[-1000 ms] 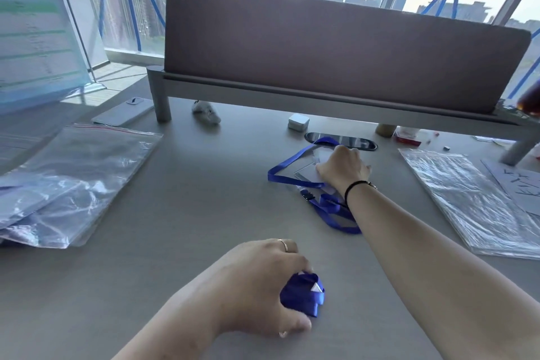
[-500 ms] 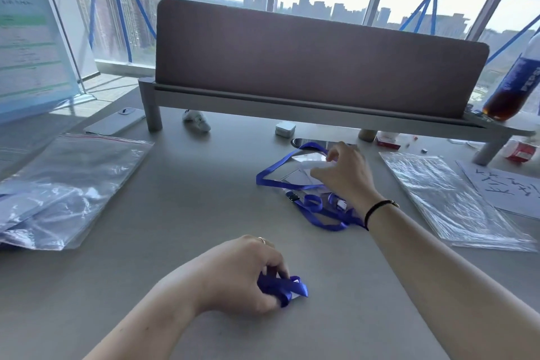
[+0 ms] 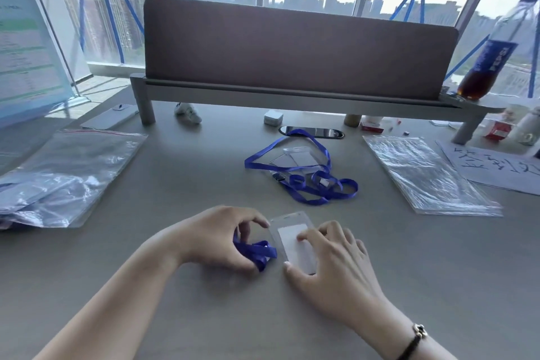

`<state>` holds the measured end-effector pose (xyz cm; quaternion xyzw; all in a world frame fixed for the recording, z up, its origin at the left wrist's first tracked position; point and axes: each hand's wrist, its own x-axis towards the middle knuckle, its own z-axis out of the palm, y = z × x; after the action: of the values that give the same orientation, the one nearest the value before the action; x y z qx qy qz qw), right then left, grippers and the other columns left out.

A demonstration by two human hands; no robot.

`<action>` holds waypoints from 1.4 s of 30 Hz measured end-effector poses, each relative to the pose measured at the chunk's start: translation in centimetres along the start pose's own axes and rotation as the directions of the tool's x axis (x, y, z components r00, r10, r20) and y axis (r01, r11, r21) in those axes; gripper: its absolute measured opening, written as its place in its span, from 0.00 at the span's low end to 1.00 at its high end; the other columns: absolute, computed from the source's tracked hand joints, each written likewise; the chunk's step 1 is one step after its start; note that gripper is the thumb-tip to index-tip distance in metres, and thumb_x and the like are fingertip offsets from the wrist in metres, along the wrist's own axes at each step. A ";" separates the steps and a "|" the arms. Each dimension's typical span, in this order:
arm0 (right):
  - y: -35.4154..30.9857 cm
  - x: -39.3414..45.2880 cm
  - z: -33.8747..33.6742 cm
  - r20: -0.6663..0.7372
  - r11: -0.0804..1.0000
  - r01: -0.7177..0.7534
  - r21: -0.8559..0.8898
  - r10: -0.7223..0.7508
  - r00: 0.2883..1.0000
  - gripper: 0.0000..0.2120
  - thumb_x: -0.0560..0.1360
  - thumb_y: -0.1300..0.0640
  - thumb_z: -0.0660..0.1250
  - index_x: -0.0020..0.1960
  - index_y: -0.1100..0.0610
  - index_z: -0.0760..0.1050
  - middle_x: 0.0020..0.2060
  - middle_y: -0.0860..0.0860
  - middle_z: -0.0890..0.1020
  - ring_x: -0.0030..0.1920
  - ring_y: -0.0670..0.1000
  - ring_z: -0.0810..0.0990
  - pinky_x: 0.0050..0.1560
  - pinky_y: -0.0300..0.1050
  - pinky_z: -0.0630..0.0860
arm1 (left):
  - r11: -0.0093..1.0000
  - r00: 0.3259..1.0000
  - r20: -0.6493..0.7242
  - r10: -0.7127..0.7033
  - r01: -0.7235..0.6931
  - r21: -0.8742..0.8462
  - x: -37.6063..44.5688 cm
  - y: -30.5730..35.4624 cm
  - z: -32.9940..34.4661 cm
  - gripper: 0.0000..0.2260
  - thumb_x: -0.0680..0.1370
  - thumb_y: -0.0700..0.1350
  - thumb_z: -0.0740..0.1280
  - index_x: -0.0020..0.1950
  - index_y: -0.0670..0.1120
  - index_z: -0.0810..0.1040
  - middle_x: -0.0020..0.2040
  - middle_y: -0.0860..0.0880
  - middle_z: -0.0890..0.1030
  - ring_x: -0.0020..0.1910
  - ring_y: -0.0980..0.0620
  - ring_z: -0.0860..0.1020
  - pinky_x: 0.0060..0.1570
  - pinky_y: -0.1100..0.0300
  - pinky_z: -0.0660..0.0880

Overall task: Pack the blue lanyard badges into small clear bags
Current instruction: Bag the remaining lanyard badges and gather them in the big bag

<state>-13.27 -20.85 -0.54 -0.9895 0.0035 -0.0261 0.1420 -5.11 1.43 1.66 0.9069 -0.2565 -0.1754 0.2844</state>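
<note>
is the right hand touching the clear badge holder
Touching. The head view shows the right hand resting on the clear badge holder, fingertips and thumb on its surface.

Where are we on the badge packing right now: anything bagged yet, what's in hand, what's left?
Done: blue shows inside the bags piled at far left, probably packed badges, but blurred. In hand: the left hand holds a bunched lanyard while the right hand presses its clear badge holder flat; not yet bagged. Left: loose lanyard badges mid-desk, and a stack of empty bags at right.
</note>
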 end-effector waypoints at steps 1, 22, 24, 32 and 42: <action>-0.1 -0.4 0.0 0.003 1.000 -0.003 -0.013 0.003 1.000 0.28 0.69 0.27 0.58 0.64 0.39 0.69 0.56 0.42 0.68 0.62 0.48 0.70 0.63 0.44 0.63 | 1.000 1.000 -0.007 0.002 -0.002 -0.005 0.0 0.1 0.0 0.30 0.63 0.56 0.80 0.62 0.66 0.75 0.44 0.59 0.78 0.40 0.62 0.77 0.44 0.66 0.74; 16.5 8.3 -5.3 -0.293 0.968 -0.224 0.111 0.248 0.923 0.07 0.75 0.46 0.69 0.42 0.49 0.76 0.43 0.48 0.80 0.46 0.55 0.79 0.40 0.44 0.69 | 0.975 0.973 -0.119 0.198 -0.207 -0.076 9.5 10.6 3.5 0.15 0.76 0.51 0.73 0.62 0.56 0.79 0.50 0.56 0.81 0.48 0.59 0.80 0.48 0.69 0.75; 18.6 9.3 -5.5 -0.336 0.965 -0.232 0.123 0.261 0.905 0.08 0.76 0.48 0.68 0.49 0.51 0.79 0.50 0.51 0.81 0.52 0.57 0.79 0.45 0.46 0.71 | 0.972 0.969 -0.144 0.200 -0.214 -0.092 12.4 12.4 5.0 0.15 0.77 0.49 0.72 0.63 0.53 0.80 0.52 0.56 0.82 0.51 0.57 0.80 0.55 0.64 0.77; 23.2 9.8 -5.2 -0.351 0.943 -0.246 0.226 0.314 0.882 0.13 0.76 0.50 0.68 0.59 0.52 0.81 0.58 0.52 0.82 0.61 0.57 0.78 0.62 0.50 0.71 | 0.969 0.968 -0.116 0.220 -0.203 0.143 22.4 17.7 11.9 0.20 0.82 0.50 0.62 0.74 0.47 0.72 0.76 0.48 0.69 0.77 0.51 0.63 0.76 0.58 0.57; 25.3 11.0 -4.7 -0.384 0.927 -0.325 0.188 0.374 0.844 0.08 0.76 0.50 0.65 0.47 0.47 0.83 0.50 0.47 0.84 0.57 0.53 0.79 0.56 0.47 0.69 | 0.923 0.957 -0.188 0.220 -0.142 0.358 25.6 18.9 15.1 0.25 0.84 0.59 0.49 0.79 0.53 0.61 0.81 0.55 0.59 0.80 0.54 0.53 0.79 0.54 0.47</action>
<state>-2.53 -46.63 -2.59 -0.9340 0.2123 -0.2087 0.1974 1.65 -32.81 -3.01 0.9286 -0.3322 0.0023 0.1654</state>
